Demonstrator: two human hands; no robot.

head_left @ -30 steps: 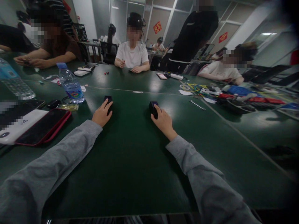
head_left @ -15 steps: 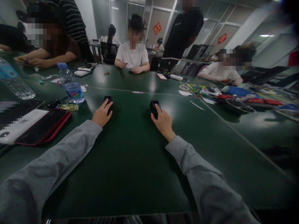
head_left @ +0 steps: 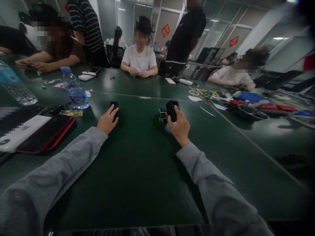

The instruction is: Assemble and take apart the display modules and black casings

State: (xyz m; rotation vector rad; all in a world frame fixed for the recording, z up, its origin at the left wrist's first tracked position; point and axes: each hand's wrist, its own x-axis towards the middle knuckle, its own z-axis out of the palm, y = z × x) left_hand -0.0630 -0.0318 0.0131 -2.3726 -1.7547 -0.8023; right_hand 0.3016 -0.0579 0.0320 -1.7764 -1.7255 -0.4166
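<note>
On the dark green table, my left hand (head_left: 108,119) has its fingers around and over a small black box (head_left: 114,103), which it mostly covers. To the right, my right hand (head_left: 180,127) grips a hollow black casing (head_left: 171,111) between thumb and fingers, tilted and held up off the table. Just left of that casing stands a small electronic module (head_left: 162,115) with bare circuit boards and a little dark screen on top. The casing and the module are apart, though close together.
A water bottle (head_left: 75,88), a larger bottle (head_left: 16,83) and a red-cased phone (head_left: 46,133) lie or stand at left. A wrench (head_left: 207,111) is on the right, before a pile of cables (head_left: 209,95). Other people sit around the table (head_left: 128,170); a person in black stands behind.
My right hand has lifted the black casing and moved it right, uncovering the electronic module. My left hand stays where it was. The person opposite has brought their hands together.
</note>
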